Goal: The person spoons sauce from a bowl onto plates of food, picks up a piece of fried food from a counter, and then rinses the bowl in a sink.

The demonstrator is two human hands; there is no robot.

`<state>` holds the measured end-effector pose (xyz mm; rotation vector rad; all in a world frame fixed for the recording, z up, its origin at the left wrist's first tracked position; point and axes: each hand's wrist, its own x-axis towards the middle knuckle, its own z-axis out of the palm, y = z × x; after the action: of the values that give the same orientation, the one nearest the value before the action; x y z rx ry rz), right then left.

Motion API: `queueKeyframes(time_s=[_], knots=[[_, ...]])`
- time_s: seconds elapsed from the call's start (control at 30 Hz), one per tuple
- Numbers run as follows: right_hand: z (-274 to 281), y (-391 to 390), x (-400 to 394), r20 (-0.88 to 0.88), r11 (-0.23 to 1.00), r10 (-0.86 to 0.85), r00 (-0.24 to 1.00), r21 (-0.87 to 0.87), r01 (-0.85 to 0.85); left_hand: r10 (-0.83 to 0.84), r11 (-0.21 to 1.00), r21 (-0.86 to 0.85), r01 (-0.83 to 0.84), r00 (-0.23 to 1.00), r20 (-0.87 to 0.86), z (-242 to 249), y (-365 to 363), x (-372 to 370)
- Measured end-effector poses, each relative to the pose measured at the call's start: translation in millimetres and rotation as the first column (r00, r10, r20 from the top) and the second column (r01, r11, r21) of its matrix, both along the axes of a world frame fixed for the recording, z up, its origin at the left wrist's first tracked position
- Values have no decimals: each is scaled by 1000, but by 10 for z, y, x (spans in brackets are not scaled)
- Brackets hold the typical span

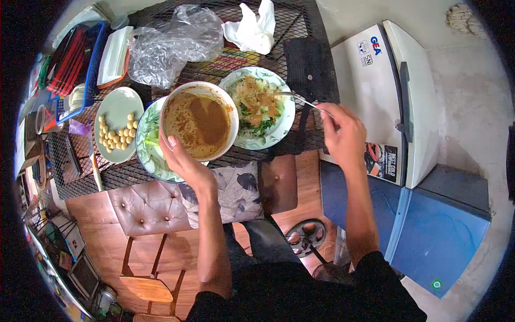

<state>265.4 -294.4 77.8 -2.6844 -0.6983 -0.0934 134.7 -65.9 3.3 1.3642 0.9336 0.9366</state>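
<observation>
My left hand (185, 163) is closed on a white bowl (234, 126) of brown sauce (201, 121), gripping its lower left side. The bowl is tilted a little and hangs over a leaf-patterned plate (153, 162), partly hiding it; pale green leaves show at its edge. My right hand (343, 131) pinches the handle of a metal spoon (301, 99). The spoon's head rests over a second patterned plate (284, 126), which carries chopped greens (264, 127) and pale vegetables with brown sauce on top.
An oval green plate (113, 99) with several small beige balls (127, 132) is at the left. Behind lie a clear plastic bag (179, 40) and white tissue (255, 27). A blue basket (99, 59) stands far left, a fridge (370, 96) right, and a tufted bench (150, 206) below.
</observation>
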Motion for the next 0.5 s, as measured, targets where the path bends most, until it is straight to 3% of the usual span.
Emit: queueKeyframes(time_s=[0.07,0.1,0.17,0.23,0.3,0.33,0.5], knots=[[54,3,-27,-218,973,-117,969,171,156,-13,1000,12,14,999,-48,-7,9,-18],[39,2,-37,-221,973,-112,969,173,152,-9,1000,15,10,999,-51,-12,9,-20],[-2,3,-57,-223,917,-26,974,383,112,-48,998,31,49,998,-48,-22,3,-22],[12,126,-109,-263,895,13,965,434,107,-53,998,21,55,996,-78,-39,-7,-19],[-49,239,-131,-205,861,162,965,508,-37,-97,995,24,97,995,-5,-97,-36,-9],[-22,293,-131,-260,924,157,953,380,-48,-99,995,25,99,995,-5,-114,-51,-10],[-122,460,-179,-297,942,165,941,331,-60,-229,973,37,228,973,6,-1,-119,20]])
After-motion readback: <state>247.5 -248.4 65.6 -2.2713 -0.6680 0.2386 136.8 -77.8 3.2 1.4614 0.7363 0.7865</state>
